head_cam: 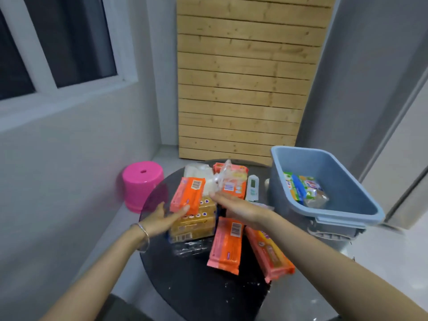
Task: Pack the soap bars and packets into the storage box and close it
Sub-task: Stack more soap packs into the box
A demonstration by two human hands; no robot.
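Note:
A blue storage box stands open at the table's right, with green and blue packets lying inside. My left hand grips an orange soap packet, tilted above a yellow soap multipack. My right hand hovers palm-down over the pile, fingers apart, touching a clear plastic packet. Two more orange packets lie near the table's front. Another orange pack sits behind the clear one.
The round black table holds everything. A white thermometer-like device lies beside the box. A pink stool stands on the floor at left. A wooden slat panel leans against the back wall.

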